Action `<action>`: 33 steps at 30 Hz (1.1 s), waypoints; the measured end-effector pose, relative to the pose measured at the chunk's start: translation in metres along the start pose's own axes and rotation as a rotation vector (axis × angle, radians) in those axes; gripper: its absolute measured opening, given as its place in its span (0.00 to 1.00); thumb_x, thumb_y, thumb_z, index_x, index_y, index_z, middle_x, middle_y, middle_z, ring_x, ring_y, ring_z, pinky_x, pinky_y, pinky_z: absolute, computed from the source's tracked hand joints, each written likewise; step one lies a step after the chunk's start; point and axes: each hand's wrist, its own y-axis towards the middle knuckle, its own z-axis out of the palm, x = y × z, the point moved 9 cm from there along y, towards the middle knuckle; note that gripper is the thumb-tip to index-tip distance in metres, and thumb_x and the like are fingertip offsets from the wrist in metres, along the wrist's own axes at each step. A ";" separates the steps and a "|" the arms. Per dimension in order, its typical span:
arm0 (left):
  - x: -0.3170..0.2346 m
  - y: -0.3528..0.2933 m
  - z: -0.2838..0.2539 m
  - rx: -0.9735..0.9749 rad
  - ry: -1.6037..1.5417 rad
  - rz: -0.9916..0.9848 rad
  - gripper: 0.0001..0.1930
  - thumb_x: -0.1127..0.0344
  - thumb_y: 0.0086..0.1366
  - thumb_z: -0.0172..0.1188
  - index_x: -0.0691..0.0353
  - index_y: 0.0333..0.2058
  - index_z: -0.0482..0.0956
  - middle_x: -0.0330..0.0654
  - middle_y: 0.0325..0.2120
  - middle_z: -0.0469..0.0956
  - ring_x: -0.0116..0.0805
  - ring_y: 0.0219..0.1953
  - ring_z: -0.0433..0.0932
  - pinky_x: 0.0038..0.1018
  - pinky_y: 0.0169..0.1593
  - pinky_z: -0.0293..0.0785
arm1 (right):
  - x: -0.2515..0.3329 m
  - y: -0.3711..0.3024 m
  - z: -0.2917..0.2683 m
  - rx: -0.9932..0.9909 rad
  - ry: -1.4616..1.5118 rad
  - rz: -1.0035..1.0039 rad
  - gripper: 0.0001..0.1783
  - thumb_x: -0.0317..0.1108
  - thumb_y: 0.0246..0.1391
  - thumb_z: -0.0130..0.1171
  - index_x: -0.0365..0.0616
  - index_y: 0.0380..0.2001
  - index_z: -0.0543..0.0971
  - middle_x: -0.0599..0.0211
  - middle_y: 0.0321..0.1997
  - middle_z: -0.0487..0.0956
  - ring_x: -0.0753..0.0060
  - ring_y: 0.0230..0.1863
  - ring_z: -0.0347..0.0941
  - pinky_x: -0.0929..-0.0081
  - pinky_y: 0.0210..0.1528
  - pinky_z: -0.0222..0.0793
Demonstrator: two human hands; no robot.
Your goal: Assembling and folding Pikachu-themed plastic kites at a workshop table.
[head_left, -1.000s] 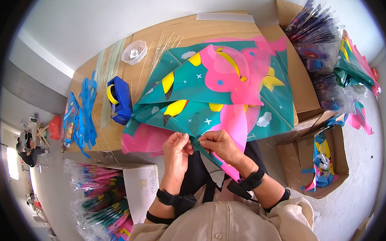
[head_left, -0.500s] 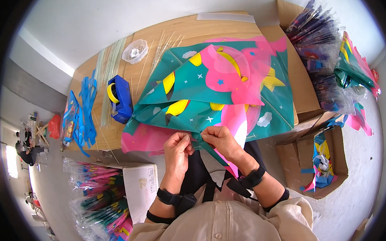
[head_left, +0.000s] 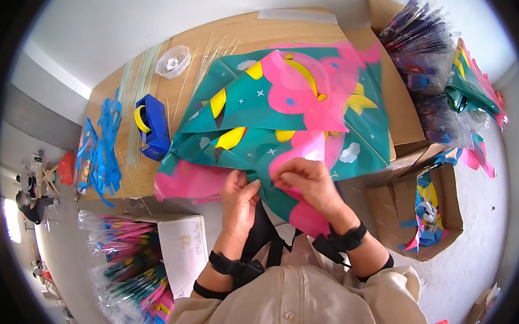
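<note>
A large printed plastic sheet [head_left: 238,112], green with pink and yellow shapes, clouds and stars, lies folded in layers on the table, its near edge hanging over my lap. My left hand [head_left: 239,200] pinches that near edge between thumb and fingers. Just to its right, my right hand [head_left: 311,188] is closed at the sheet, thumb and forefinger pressed together over a green and pink flap. Its fingertips are slightly blurred, and the exact bit they grip is hidden.
On the wooden table [head_left: 218,32] stand a blue tape dispenser [head_left: 155,127], thin rods [head_left: 141,78], a clear plastic bowl [head_left: 172,62] and blue strips [head_left: 107,139]. Cardboard boxes [head_left: 449,226] flank me. Bagged colourful bundles [head_left: 130,266] lie left. A person [head_left: 29,202] is far left.
My right hand has shifted slightly right and up, away from my left hand. The hanging green and pink flap has spread wider below it. The whole view has drifted slightly left.
</note>
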 end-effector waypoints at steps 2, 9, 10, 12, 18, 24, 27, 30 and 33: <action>-0.001 0.003 0.001 0.001 -0.050 0.019 0.20 0.82 0.57 0.54 0.68 0.50 0.67 0.44 0.39 0.77 0.29 0.39 0.77 0.23 0.43 0.73 | 0.015 -0.018 -0.043 -0.199 -0.090 -0.107 0.02 0.24 0.52 0.57 0.37 0.28 0.78 0.70 0.25 0.78 0.83 0.27 0.72 0.84 0.31 0.68; 0.007 0.005 -0.007 -0.052 -0.081 0.014 0.20 0.82 0.57 0.55 0.70 0.49 0.67 0.45 0.41 0.76 0.30 0.41 0.76 0.23 0.44 0.74 | -0.004 -0.100 -0.104 -0.263 -0.289 0.005 0.13 0.19 0.44 0.60 0.37 0.36 0.75 0.69 0.32 0.77 0.84 0.31 0.71 0.84 0.34 0.68; 0.009 0.004 -0.006 -0.056 -0.076 0.013 0.20 0.82 0.57 0.55 0.70 0.49 0.67 0.45 0.41 0.76 0.30 0.42 0.76 0.23 0.44 0.74 | -0.005 -0.110 -0.100 -0.265 -0.218 0.008 0.16 0.18 0.43 0.60 0.37 0.39 0.75 0.68 0.34 0.76 0.83 0.32 0.71 0.83 0.35 0.69; 0.008 0.003 -0.006 -0.061 -0.067 0.032 0.20 0.83 0.57 0.55 0.70 0.49 0.67 0.45 0.41 0.76 0.30 0.41 0.76 0.23 0.43 0.74 | -0.003 -0.122 -0.084 -0.260 -0.074 0.009 0.22 0.16 0.43 0.59 0.38 0.45 0.74 0.67 0.37 0.76 0.81 0.34 0.72 0.82 0.37 0.70; 0.012 -0.006 -0.004 -0.044 -0.080 0.034 0.17 0.67 0.64 0.55 0.67 0.48 0.68 0.45 0.39 0.75 0.31 0.40 0.75 0.26 0.43 0.74 | 0.059 -0.127 -0.024 -0.088 -0.833 -0.559 0.15 0.20 0.38 0.64 0.42 0.34 0.80 0.61 0.37 0.75 0.68 0.33 0.75 0.73 0.33 0.71; 0.037 -0.036 -0.022 -0.093 -0.331 -0.216 0.29 0.42 0.63 0.52 0.62 0.51 0.66 0.47 0.45 0.72 0.41 0.46 0.73 0.36 0.48 0.72 | 0.038 -0.109 -0.028 -0.191 -0.561 -0.304 0.08 0.23 0.42 0.66 0.39 0.27 0.77 0.63 0.26 0.73 0.72 0.22 0.66 0.79 0.26 0.64; 0.032 -0.059 0.005 -0.033 -0.301 -0.316 0.29 0.42 0.64 0.49 0.63 0.50 0.67 0.49 0.44 0.75 0.43 0.46 0.75 0.38 0.46 0.73 | 0.018 -0.101 -0.025 -0.190 -0.305 -0.119 0.05 0.26 0.48 0.63 0.37 0.30 0.78 0.72 0.23 0.73 0.82 0.22 0.65 0.81 0.24 0.62; 0.043 -0.062 0.005 0.178 -0.271 -0.393 0.25 0.45 0.65 0.49 0.63 0.47 0.70 0.49 0.41 0.77 0.44 0.44 0.76 0.38 0.44 0.74 | 0.005 -0.095 -0.018 -0.155 -0.124 0.019 0.05 0.26 0.52 0.60 0.36 0.31 0.78 0.76 0.23 0.73 0.87 0.23 0.64 0.83 0.24 0.62; 0.044 -0.059 0.003 0.159 -0.289 -0.388 0.23 0.48 0.66 0.49 0.64 0.45 0.71 0.48 0.38 0.77 0.43 0.42 0.77 0.38 0.42 0.74 | -0.005 -0.092 -0.015 -0.106 -0.080 0.075 0.05 0.26 0.53 0.58 0.35 0.33 0.79 0.76 0.22 0.72 0.88 0.23 0.65 0.85 0.24 0.61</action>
